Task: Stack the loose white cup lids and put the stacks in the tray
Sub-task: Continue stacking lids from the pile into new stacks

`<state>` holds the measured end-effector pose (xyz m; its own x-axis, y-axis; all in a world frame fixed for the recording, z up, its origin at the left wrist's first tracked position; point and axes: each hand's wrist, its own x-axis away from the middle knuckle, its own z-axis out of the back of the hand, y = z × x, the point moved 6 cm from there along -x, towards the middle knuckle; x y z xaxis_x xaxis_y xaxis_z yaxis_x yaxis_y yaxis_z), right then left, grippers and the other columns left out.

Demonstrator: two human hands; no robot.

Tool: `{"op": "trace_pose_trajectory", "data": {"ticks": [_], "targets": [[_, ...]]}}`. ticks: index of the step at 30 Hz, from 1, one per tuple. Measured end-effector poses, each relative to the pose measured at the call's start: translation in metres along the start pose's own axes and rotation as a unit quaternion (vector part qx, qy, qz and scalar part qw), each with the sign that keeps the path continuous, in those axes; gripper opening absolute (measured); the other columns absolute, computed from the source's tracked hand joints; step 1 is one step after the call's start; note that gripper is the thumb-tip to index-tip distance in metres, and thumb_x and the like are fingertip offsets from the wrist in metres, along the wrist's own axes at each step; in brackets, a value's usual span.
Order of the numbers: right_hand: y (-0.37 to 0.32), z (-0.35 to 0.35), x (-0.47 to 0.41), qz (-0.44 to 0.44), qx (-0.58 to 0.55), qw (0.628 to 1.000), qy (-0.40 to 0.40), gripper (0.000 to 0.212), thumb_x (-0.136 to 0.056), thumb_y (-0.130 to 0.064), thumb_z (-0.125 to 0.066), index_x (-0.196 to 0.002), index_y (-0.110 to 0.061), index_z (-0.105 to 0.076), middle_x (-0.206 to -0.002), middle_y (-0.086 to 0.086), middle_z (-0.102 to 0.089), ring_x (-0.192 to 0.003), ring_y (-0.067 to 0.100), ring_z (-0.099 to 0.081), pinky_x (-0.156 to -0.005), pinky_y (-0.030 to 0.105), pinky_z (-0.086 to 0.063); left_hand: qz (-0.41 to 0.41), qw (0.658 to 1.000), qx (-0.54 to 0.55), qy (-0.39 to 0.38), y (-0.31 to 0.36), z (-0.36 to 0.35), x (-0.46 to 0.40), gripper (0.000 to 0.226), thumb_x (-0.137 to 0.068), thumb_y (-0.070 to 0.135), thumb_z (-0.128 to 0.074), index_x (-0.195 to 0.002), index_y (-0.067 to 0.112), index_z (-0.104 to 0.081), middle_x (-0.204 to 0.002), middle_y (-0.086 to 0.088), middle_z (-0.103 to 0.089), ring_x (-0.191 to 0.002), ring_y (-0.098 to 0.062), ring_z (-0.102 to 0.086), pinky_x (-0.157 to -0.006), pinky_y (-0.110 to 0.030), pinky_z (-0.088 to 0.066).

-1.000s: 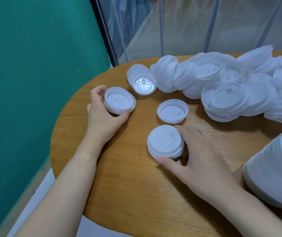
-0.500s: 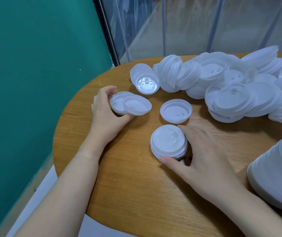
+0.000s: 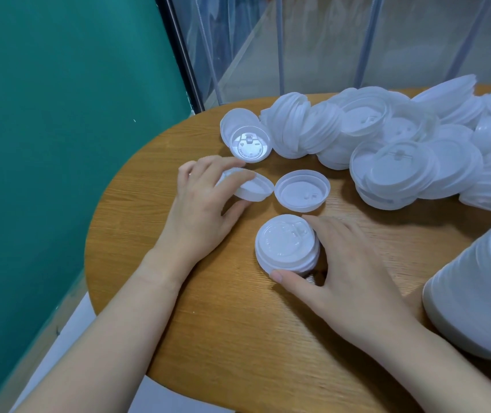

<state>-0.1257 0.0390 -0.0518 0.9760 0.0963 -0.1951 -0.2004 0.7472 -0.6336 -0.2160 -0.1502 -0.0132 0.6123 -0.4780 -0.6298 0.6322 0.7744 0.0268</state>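
Gripping lid (image 3: 250,187) in left hand (image 3: 202,204), partly hidden | right hand (image 3: 345,272) fingers clasp stack (image 3: 286,242)

Two bare forearms in view, no sleeves visible up to the frame edge. Left hand (image 3: 199,210) and right hand (image 3: 348,272): no rings, no gloves, no watch or wristband. Fingernails short, unpainted; thumbnail of the right hand plainly visible.
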Motion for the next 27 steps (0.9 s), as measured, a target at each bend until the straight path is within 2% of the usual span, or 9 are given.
{"op": "trace_pose_trajectory", "data": {"ticks": [2,5,8,12,14,17,19,23,27], "targets": [[0.000,0.000,0.000,0.000,-0.005,1.000,0.004,0.076,-0.074,-0.080,-0.054,-0.137,-0.036,-0.052,-0.123,-0.028,-0.052,-0.120,0.003,-0.044,-0.102,0.028,-0.036,-0.029,0.999,-0.012,0.014,0.004,0.000,-0.001,0.017,-0.093,0.024,-0.075,-0.107,0.015,-0.073,-0.118,0.001,-0.070,-0.116,-0.025,-0.061,-0.101,-0.041,-0.032],[-0.001,0.001,0.000,0.000,-0.006,1.000,0.005,0.074,-0.075,-0.079,-0.055,-0.137,-0.038,-0.052,-0.122,-0.028,-0.052,-0.120,0.003,-0.044,-0.102,0.027,-0.035,-0.023,0.999,0.001,0.048,0.004,0.006,0.000,0.016,-0.096,0.024,-0.073,-0.103,0.009,-0.072,-0.101,-0.001,-0.072,-0.104,-0.025,-0.064,-0.097,-0.037,-0.038],[0.000,0.000,0.001,0.001,-0.005,1.000,0.004,0.072,-0.075,-0.078,-0.057,-0.136,-0.039,-0.051,-0.122,-0.029,-0.050,-0.121,0.003,-0.044,-0.104,0.028,-0.036,0.016,0.996,0.041,0.080,0.003,0.011,0.001,0.022,-0.098,0.025,-0.070,-0.106,0.004,-0.070,-0.099,-0.005,-0.072,-0.097,-0.025,-0.065,-0.090,-0.033,-0.042],[-0.001,0.001,0.000,0.001,-0.001,1.000,0.001,0.075,-0.074,-0.079,-0.055,-0.137,-0.038,-0.051,-0.122,-0.028,-0.051,-0.120,0.002,-0.043,-0.100,0.025,-0.033,0.106,0.976,0.154,0.110,0.006,0.018,0.002,0.029,-0.105,0.032,-0.056,-0.109,0.006,-0.068,-0.097,-0.001,-0.071,-0.092,-0.013,-0.064,-0.083,-0.028,-0.048],[-0.002,0.001,0.000,0.000,0.000,1.000,0.003,0.075,-0.074,-0.078,-0.055,-0.136,-0.037,-0.052,-0.121,-0.026,-0.052,-0.119,0.003,-0.044,-0.099,0.025,-0.033,0.148,0.952,0.258,0.078,0.010,0.015,0.002,0.027,-0.105,0.031,-0.051,-0.109,0.010,-0.066,-0.088,0.003,-0.069,-0.082,-0.008,-0.064,-0.074,-0.028,-0.050],[-0.003,0.001,0.000,-0.001,-0.008,1.000,0.004,0.072,-0.073,-0.078,-0.056,-0.134,-0.038,-0.051,-0.118,-0.026,-0.053,-0.118,0.003,-0.044,-0.098,0.026,-0.034,0.175,0.921,0.348,-0.016,0.016,0.000,0.004,0.032,-0.105,0.033,-0.046,-0.109,0.010,-0.067,-0.078,-0.012,-0.067,-0.072,-0.026,-0.062,-0.068,-0.042,-0.049],[-0.003,0.002,0.000,-0.004,-0.008,1.000,0.004,0.073,-0.073,-0.077,-0.057,-0.135,-0.038,-0.051,-0.118,-0.026,-0.052,-0.117,0.004,-0.044,-0.098,0.027,-0.035,0.182,0.903,0.384,-0.067,0.018,-0.007,0.006,0.032,-0.106,0.029,-0.045,-0.115,0.011,-0.069,-0.088,-0.013,-0.071,-0.081,-0.031,-0.065,-0.074,-0.047,-0.051],[-0.003,0.004,0.000,-0.002,-0.013,1.000,0.007,0.075,-0.074,-0.077,-0.062,-0.138,-0.040,-0.050,-0.119,-0.029,-0.051,-0.118,0.001,-0.043,-0.098,0.027,-0.035,0.193,0.880,0.409,-0.142,0.023,-0.015,0.009,0.030,-0.106,0.023,-0.045,-0.119,0.014,-0.071,-0.103,0.000,-0.076,-0.099,-0.022,-0.070,-0.086,-0.043,-0.055],[0.001,0.003,-0.001,-0.033,-0.033,0.999,-0.001,0.094,-0.065,-0.077,-0.069,-0.146,-0.037,-0.044,-0.130,-0.021,-0.053,-0.126,0.004,-0.043,-0.103,0.028,-0.035,0.205,0.872,0.411,-0.167,0.026,-0.018,0.011,0.026,-0.102,0.030,-0.050,-0.114,0.021,-0.072,-0.081,-0.017,-0.070,-0.075,-0.029,-0.065,-0.066,-0.040,-0.050]]}}
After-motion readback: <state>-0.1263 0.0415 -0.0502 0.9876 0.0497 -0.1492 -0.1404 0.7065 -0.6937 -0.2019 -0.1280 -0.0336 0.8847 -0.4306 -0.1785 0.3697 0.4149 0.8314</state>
